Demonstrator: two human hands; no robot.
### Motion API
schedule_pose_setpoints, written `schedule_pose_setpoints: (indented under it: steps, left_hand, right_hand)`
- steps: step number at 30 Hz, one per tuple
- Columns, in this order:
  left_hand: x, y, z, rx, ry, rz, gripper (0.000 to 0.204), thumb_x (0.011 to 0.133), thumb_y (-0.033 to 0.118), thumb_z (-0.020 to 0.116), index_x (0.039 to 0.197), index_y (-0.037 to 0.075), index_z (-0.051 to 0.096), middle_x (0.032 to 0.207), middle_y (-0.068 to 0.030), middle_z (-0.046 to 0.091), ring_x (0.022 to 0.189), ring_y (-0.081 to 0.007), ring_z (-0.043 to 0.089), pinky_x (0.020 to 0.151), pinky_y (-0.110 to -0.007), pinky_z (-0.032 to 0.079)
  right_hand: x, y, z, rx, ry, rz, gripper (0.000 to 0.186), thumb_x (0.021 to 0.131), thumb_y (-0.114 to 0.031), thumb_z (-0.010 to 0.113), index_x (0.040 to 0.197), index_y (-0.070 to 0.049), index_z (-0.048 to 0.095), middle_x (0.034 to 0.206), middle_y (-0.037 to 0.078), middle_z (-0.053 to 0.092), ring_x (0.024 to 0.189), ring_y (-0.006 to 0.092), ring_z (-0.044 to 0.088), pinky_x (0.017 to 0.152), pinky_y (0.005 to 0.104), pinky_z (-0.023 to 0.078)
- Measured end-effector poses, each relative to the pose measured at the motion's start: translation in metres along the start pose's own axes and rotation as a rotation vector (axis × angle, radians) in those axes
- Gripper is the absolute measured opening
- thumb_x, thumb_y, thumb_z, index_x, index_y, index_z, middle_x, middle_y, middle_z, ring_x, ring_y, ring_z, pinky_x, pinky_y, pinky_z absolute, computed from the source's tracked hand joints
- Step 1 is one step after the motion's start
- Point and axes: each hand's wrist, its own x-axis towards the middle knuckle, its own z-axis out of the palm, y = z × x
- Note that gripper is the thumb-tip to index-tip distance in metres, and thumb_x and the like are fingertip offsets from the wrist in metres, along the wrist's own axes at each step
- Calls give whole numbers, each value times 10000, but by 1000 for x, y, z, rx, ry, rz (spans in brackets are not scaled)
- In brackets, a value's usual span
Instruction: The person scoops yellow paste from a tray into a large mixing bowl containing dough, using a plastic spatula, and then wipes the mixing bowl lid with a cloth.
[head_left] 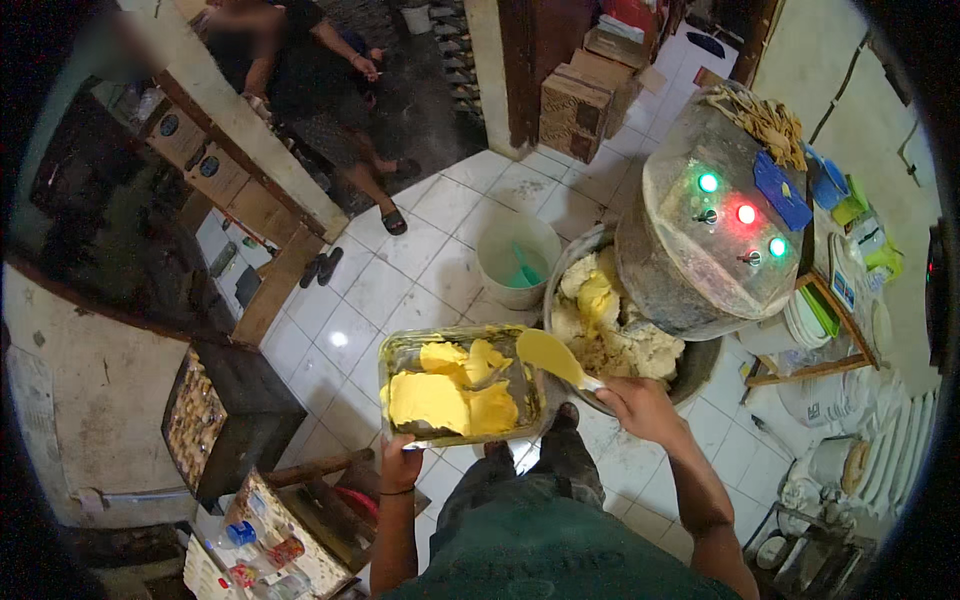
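My left hand [400, 462] grips the near left corner of a rectangular clear tray [537, 400], held up in front of my body. Soft yellow blocks that look like margarine [428, 400] lie in it, with smears along its walls. In my right hand [642, 408] is the white handle of a spatula [550, 356], its broad blade coated yellow. That blade is over the tray's far right corner. Just beyond to the right stands a large mixer bowl [708, 375] of pale dough [640, 350], with a yellow lump [598, 298] on top.
A mixer head [680, 250] with lit buttons overhangs the bowl. Behind it stands a white bucket [500, 240] holding a green scoop [522, 268]. Cardboard boxes [575, 105] are by the doorway, where another person [330, 90] sits. A dark box-shaped stand [245, 410] is at left.
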Motion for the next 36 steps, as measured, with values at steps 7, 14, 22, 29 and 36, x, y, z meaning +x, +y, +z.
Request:
schedule_pose_setpoints:
  steps: [7, 14, 22, 29, 36]
  left_hand:
    - [-24, 47, -34, 1248, -281, 807, 76, 731, 27, 478, 783, 2, 527, 1022, -241, 452, 921, -348, 475, 829, -391, 367]
    - [-42, 74, -49, 634, -144, 434, 316, 694, -46, 459, 1001, 21, 486, 984, -128, 525, 917, -261, 510, 806, -362, 397]
    - [-57, 103, 21, 324, -176, -49, 602, 640, -115, 452, 1221, 6, 356, 1121, -94, 491, 1046, -222, 461, 885, -313, 349]
    - [-47, 100, 37, 573, -478, 65, 540, 668, -68, 485, 1195, -26, 373, 1076, -90, 517, 962, -163, 497, 816, -275, 396]
    - [-22, 79, 33, 353, -472, -173, 534, 663, -16, 524, 1177, -29, 380, 1047, -84, 521, 919, -164, 507, 787, -283, 409]
  right_hand:
    - [56, -113, 9, -683, -337, -75, 216, 784, -230, 438, 795, -78, 592, 628, 167, 563, 598, 341, 568, 533, 421, 455]
    - [61, -94, 48, 9, -290, -183, 275, 814, -293, 492, 952, -87, 610, 623, 137, 573, 541, 268, 549, 522, 370, 418]
    - [44, -94, 90, 147, -247, 39, 290, 820, -282, 511, 992, -64, 593, 605, 124, 565, 559, 166, 524, 538, 328, 414]
    - [36, -92, 94, 330, -118, 59, 315, 827, -293, 508, 1001, -42, 585, 725, 154, 612, 628, 139, 539, 587, 303, 434]
    - [41, -73, 104, 542, -39, 4, 261, 852, -247, 505, 787, -13, 601, 516, -28, 414, 475, 39, 320, 425, 232, 284]
